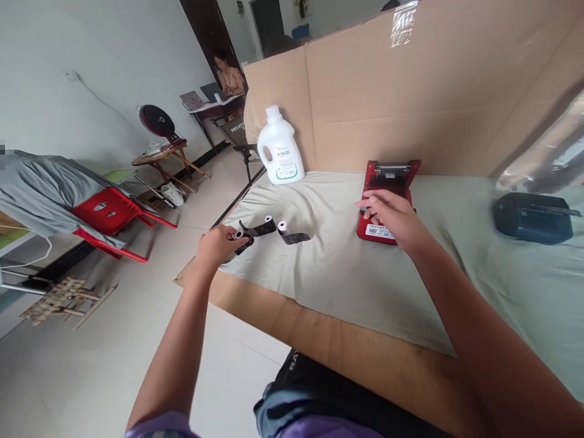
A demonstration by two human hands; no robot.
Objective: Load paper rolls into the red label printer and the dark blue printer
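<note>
At the left of the cloth, my left hand (217,246) has its fingers closed round a black paper roll (245,242) with a white core end. Two similar rolls lie just beyond it: a middle paper roll (266,227) and a right paper roll (294,235), each with a loose black tail. My right hand (390,213) is over a small red printer (371,231) whose lid stands raised. Its fingers are stretched out and partly apart, with nothing visible in them. The hand covers part of the printer, so I cannot tell whether it touches it.
A white detergent bottle (280,149) stands at the back left, against a cardboard wall (365,103). To the right sits a dark blue device (531,219) near clear plastic wrap (547,146). The wooden table edge (292,313) runs along the front. Another person (230,76) sits far off.
</note>
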